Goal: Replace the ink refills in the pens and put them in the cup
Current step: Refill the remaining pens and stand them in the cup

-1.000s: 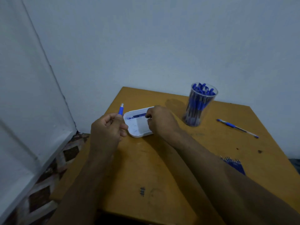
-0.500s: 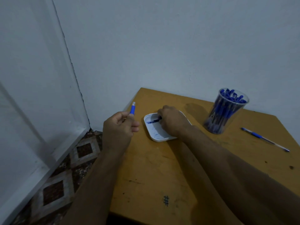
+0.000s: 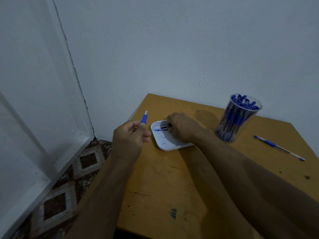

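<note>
My left hand (image 3: 130,137) grips a blue pen barrel (image 3: 144,118) that sticks up past my fingers, off the table's left edge. My right hand (image 3: 182,129) reaches into a shallow white tray (image 3: 164,145) and its curled fingers pinch a thin blue refill (image 3: 159,129) lying near the tray's far rim. A clear plastic cup (image 3: 237,118) packed with several blue pens stands at the back right. One whole blue pen (image 3: 278,147) lies on the table to the right of the cup.
The wooden table (image 3: 164,187) stands in a corner, with white walls behind and to the left. A patterned tile floor (image 3: 69,178) shows on the left. A small ink mark (image 3: 173,213) sits near the table's front edge.
The view has swung left, so the cup and loose pen sit further right. My right hand has slid across the tray to the refill at its far rim. My left hand still holds the barrel.
</note>
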